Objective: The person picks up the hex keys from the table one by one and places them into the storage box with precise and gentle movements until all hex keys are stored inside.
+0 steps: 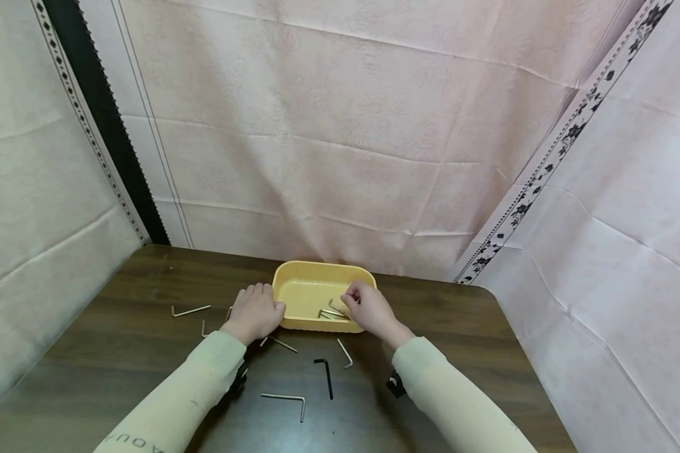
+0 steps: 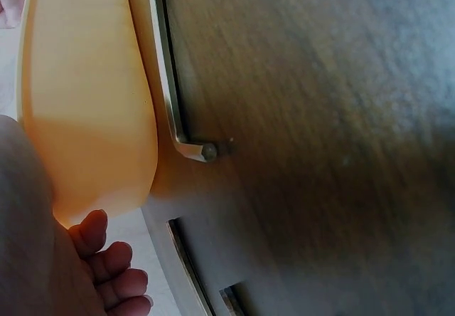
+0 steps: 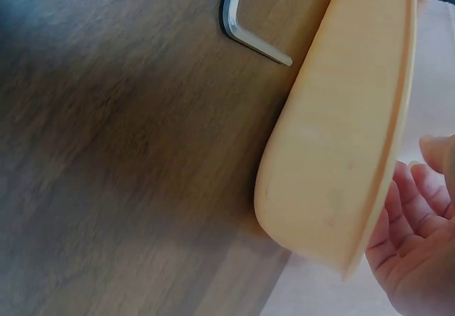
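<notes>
A yellow plastic tray stands at the back of the wooden table, with several hex keys lying inside its right half. At its left end, my left hand holds the tray, thumb at the rim and fingers along the outside; those fingers show past the end wall in the left wrist view. Over the right end reaches my right hand, curled fingers and thumb close to the hex keys. In the right wrist view its fingers are partly behind the tray wall, and I cannot tell whether they pinch a key.
In front of the tray lie a black hex key, a silver hex key and a shorter hex key. More lie around the left forearm, including a brassy hex key. Pale cloth curtains enclose the table's back and sides.
</notes>
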Demonstrator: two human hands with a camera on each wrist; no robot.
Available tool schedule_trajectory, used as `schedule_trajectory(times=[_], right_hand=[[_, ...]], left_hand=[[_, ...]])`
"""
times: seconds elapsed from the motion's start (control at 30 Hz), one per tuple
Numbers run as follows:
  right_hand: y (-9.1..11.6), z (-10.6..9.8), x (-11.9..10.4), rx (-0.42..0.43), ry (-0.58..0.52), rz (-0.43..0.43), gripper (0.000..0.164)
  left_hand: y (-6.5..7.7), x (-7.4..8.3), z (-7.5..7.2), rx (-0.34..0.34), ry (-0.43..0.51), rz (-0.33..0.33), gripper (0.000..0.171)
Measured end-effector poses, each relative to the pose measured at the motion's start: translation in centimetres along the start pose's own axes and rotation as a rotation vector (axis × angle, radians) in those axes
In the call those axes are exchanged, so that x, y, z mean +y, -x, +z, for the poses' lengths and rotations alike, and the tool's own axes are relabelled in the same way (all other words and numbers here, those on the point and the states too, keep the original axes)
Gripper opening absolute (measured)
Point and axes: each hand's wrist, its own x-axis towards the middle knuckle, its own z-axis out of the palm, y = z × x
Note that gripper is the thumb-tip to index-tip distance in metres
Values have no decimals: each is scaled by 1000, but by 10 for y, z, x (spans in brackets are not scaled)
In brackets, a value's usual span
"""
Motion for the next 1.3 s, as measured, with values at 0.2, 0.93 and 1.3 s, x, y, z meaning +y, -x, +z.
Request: schedule_trajectory(times=[0.2,0.93,1.3], right_hand=[[15,-11,1,14,-44,-33,19],[69,-12,28,-195,-174,-124,32],[74,8,37,-275,-99,-92,25]], left_hand=[[-1,0,2,6,-8,4,32],[-1,1,-2,-20,-9,0,31],[-2,2,-1,-22,-21,2,33]])
